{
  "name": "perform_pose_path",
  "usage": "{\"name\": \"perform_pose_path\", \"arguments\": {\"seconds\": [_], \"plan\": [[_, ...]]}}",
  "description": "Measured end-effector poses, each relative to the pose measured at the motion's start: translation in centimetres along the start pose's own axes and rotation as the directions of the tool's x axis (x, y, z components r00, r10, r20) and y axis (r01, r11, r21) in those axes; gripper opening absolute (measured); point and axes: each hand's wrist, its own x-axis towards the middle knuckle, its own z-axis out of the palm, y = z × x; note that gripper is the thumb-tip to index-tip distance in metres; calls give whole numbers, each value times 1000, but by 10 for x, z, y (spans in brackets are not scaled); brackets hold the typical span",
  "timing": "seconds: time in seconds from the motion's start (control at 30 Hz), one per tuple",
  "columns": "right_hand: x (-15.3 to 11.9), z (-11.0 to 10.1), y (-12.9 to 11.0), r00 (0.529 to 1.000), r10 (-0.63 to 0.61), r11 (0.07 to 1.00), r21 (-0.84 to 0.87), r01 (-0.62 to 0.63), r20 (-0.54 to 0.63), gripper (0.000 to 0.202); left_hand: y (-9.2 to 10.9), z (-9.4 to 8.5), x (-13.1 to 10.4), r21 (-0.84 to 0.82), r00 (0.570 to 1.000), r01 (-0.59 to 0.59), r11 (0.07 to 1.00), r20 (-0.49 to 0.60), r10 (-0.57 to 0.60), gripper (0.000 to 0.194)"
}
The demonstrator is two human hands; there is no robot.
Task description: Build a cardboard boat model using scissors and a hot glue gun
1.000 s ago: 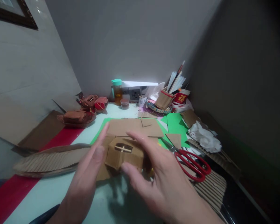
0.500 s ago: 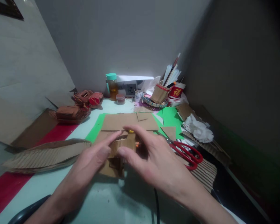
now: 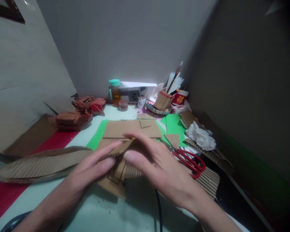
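A small folded cardboard piece (image 3: 118, 169) with printed marks is between my two hands, tilted above the table. My left hand (image 3: 94, 169) presses its left side, thumb on the printed face and fingers along the top. My right hand (image 3: 152, 161) grips its right side, thumb in front and fingers curled behind. A ridged corrugated part (image 3: 132, 171) shows beneath my right thumb. Behind my hands lies a flat cardboard sheet (image 3: 125, 127) on green paper, with a thin bent strip (image 3: 144, 125) on it. Red-handled scissors (image 3: 189, 162) rest just right of my right hand.
At left lies a long boat-shaped corrugated cardboard piece (image 3: 43, 164); brown-red model boats (image 3: 71, 119) stand behind it. A bottle (image 3: 115, 93), a small jar (image 3: 123, 105) and a cardboard holder (image 3: 163, 100) with brushes stand at the back. Crumpled tissue (image 3: 200, 137) is at right. A black cable (image 3: 159, 206) runs in front.
The cardboard piece has been tilted and turned between my hands, so its printed face and a corrugated part now show. My left thumb has shifted onto the printed face. The view has shifted slightly.
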Motion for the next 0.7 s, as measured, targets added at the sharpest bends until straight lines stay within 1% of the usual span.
{"name": "perform_pose_path", "arguments": {"seconds": [0.07,0.1,0.2,0.23,0.27,0.33,0.4,0.47,0.53,0.6,0.7], "plan": [[1,1,-2,999,-35,999,36,34,15,38,-3,-1,1,-7,999,-15,1000,-36,15,48],[1,1,-3,999,-47,998,53,46,26,33,-3,0,1,-25,999,-15,1000,-33,14,47],[2,1,-6,997,-61,993,102,56,54,14,4,3,0,-90,997,-34,995,62,40,45],[2,1,-7,996,-58,992,114,51,61,12,7,5,-2,-103,993,-41,994,102,51,45],[2,0,-7,997,-52,992,119,44,64,13,9,6,-3,-112,989,-41,993,135,56,44],[2,0,-7,998,-33,994,104,26,59,17,13,8,-5,-148,984,-38,988,164,63,43],[1,-1,-6,998,-12,997,82,8,56,19,12,9,-7,-245,982,-6,969,181,51,43],[1,-1,-6,998,-13,995,96,6,66,18,11,10,-8,-364,983,30,931,179,38,48],[0,0,-8,996,-40,990,136,29,76,16,9,11,-8,-444,986,74,893,165,0,54],[-1,2,-10,995,-79,985,161,69,60,15,8,12,-8,-466,990,85,881,140,-22,57],[-3,6,-14,993,-120,982,152,116,19,13,8,14,-7,-401,997,43,915,76,-13,60]]}}
